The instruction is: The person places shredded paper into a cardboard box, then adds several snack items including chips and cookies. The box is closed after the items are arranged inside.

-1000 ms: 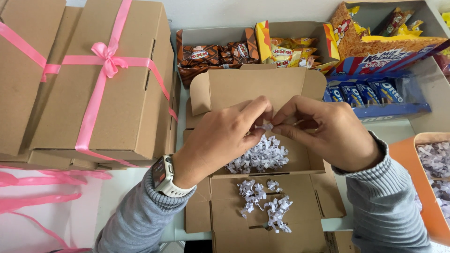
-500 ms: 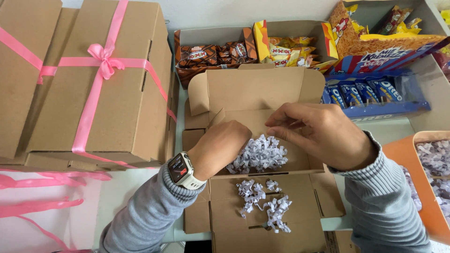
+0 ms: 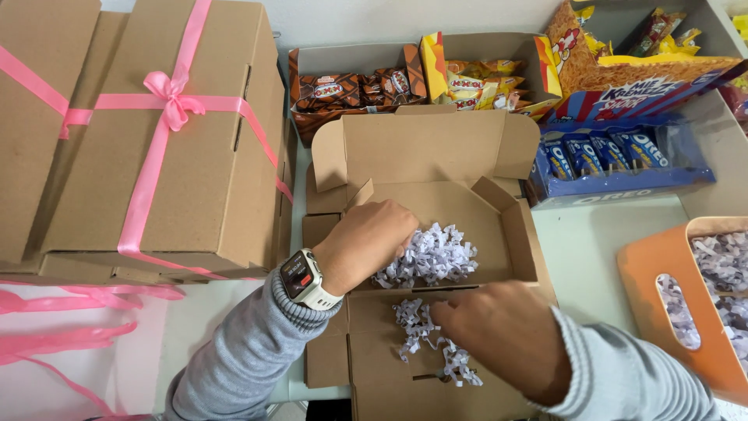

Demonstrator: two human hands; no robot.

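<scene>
Both arms wear long grey ribbed-knit sleeves, the fabric showing fine horizontal ribbing, cuffs snug at the wrists. Left wrist carries a smartwatch with white strap and dark rectangular screen (image 3: 301, 277), face lit with small coloured marks. Left hand (image 3: 366, 242) and right hand (image 3: 502, 335) are bare: no gloves, no visible rings.
</scene>
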